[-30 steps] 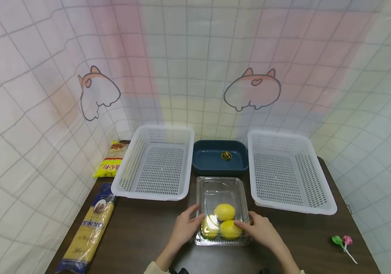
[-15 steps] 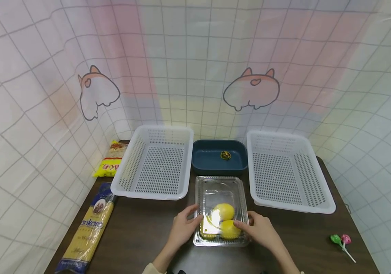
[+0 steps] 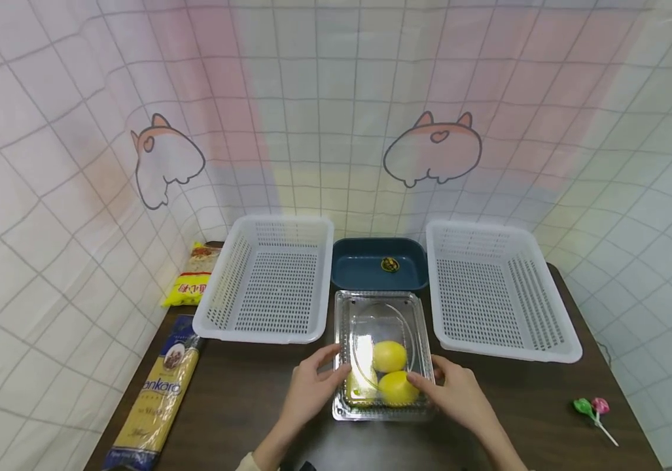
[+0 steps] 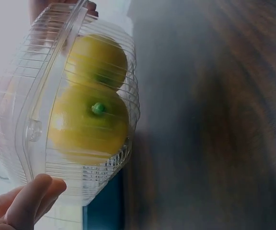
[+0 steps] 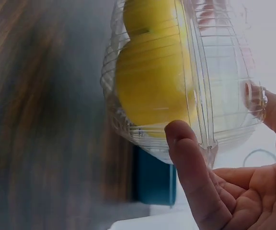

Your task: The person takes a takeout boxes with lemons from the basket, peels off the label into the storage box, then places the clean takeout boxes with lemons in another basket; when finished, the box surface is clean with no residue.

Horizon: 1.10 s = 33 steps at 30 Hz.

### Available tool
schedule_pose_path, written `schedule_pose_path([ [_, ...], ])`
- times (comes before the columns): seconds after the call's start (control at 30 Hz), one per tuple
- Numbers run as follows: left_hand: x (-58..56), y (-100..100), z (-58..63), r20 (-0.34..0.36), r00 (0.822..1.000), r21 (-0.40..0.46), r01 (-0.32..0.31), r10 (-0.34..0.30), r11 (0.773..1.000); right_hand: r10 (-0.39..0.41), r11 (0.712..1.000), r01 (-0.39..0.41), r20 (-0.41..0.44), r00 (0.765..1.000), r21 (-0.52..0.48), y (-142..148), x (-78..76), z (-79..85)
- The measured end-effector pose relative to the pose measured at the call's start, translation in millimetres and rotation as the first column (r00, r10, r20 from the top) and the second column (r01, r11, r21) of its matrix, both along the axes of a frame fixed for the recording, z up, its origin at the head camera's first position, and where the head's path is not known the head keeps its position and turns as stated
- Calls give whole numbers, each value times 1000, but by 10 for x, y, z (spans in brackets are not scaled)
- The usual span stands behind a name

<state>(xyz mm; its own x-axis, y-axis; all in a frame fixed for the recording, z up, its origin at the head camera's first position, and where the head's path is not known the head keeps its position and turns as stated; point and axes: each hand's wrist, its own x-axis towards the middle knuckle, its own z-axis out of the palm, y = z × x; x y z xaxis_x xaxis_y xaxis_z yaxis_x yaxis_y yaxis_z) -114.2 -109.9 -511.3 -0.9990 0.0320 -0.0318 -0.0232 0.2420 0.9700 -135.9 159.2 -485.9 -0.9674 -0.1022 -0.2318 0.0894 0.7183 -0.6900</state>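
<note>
A clear plastic clamshell box (image 3: 379, 314) with its lid down holds three yellow lemons (image 3: 398, 388) at its near end. One lemon (image 4: 87, 129) shows a green stem tip in the left wrist view. My left hand (image 3: 311, 391) grips the left side of the box, thumb on the lid. My right hand (image 3: 459, 398) grips the opposite side, its thumb (image 3: 421, 381) over the lid edge and fingers under the rim. Both wrist views show the box raised off the dark table (image 3: 241, 386). Glare on the lid partly hides the left lemon.
White baskets stand at left (image 3: 262, 278) and right (image 3: 503, 288). Between them, a dark blue dish (image 3: 353, 265) holds a small turtle-like item (image 3: 390, 264). A yellow snack bag (image 3: 191, 278) and a spaghetti pack (image 3: 156, 392) lie left, two lollipops (image 3: 591, 407) right.
The box has risen slightly and shifted forward in both hands. Its far edge now overlaps the front of the blue dish. The other objects have stayed put.
</note>
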Motion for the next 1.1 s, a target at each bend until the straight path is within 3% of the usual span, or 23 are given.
schedule_pose_path([
  [0.27,1,-71,272,15,999,84,-33,32,996,36,999,-35,-89,995,10,-42,-40,285],
  [0.43,-20,-152,451,-10,999,117,-44,45,992,75,996,-79,-93,993,-49,-66,-97,450],
  [0.7,-118,-374,591,-50,998,12,-40,41,999,108,980,-123,-103,989,-154,-226,-170,572],
  [0.93,-304,-673,703,-2,1000,-86,3,-4,996,144,930,-175,-118,983,-324,-480,-271,527],
  [1.1,-485,-914,781,0,1000,-163,15,-16,986,182,896,-215,-119,976,-389,-672,-393,528],
])
